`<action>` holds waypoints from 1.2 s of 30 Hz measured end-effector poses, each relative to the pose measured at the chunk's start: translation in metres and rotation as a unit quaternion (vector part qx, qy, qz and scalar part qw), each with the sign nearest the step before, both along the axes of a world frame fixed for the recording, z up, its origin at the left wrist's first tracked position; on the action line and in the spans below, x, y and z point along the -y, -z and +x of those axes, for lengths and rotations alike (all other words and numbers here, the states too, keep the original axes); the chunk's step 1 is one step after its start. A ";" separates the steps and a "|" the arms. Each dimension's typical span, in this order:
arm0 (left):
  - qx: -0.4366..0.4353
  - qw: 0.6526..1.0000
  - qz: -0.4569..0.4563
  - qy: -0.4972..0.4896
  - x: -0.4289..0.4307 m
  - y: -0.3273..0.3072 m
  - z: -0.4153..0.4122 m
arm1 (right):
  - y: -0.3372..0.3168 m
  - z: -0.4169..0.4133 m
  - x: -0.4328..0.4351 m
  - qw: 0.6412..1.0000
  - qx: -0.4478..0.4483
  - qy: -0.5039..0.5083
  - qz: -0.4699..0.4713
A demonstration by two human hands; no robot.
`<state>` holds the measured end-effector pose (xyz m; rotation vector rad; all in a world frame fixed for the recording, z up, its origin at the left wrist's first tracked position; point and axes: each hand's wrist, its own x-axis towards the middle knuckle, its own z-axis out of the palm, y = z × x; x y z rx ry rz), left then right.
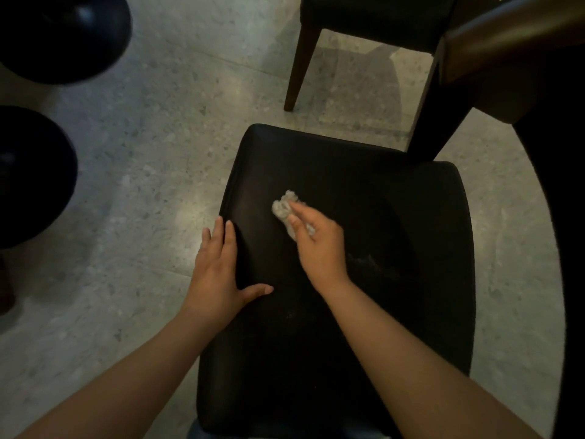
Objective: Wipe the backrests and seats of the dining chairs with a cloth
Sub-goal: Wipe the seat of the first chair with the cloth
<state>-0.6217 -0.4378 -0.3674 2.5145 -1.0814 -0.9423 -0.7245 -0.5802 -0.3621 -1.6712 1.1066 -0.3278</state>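
A speckled stone floor (152,160) fills the view, and on it stands the chair whose black padded seat (395,210) is being wiped; everything else is placed from that seat. Beyond its far edge stands a second chair (373,23), and past its far right corner a wooden bench (512,39) juts in. The left hand (218,270) lies flat on the seat's left edge, fingers straight and holding nothing, thumb spread inward over the padding. The right hand (319,245) is over the seat's middle, its fingers (296,221) curled down onto a small pale cloth (281,209) and pressing it to the padding; the hand is blurred, so I cannot tell whether the thumb is tucked beneath. The cloth is bunched into a short wad, its long axis running from the person toward the seat's far edge, its free end poking past the fingertips on the far-left side. A faint dusty smear (370,261) lies right of that hand, so the next stroke probably sweeps rightward.
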 end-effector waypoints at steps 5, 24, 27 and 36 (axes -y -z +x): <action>-0.039 0.999 0.000 -0.033 -0.005 0.005 -0.001 | -0.012 -0.004 0.043 0.997 0.001 0.063 -0.040; -0.036 0.999 -0.018 -0.036 -0.008 0.011 -0.001 | -0.003 0.021 0.047 0.996 -0.020 0.039 -0.083; -0.030 0.999 -0.014 -0.031 -0.009 0.014 0.000 | 0.001 0.034 0.059 0.990 -0.059 0.070 -0.105; -0.066 0.995 -0.062 -0.032 -0.019 0.016 0.005 | 0.003 0.031 -0.002 0.996 0.014 -0.053 -0.070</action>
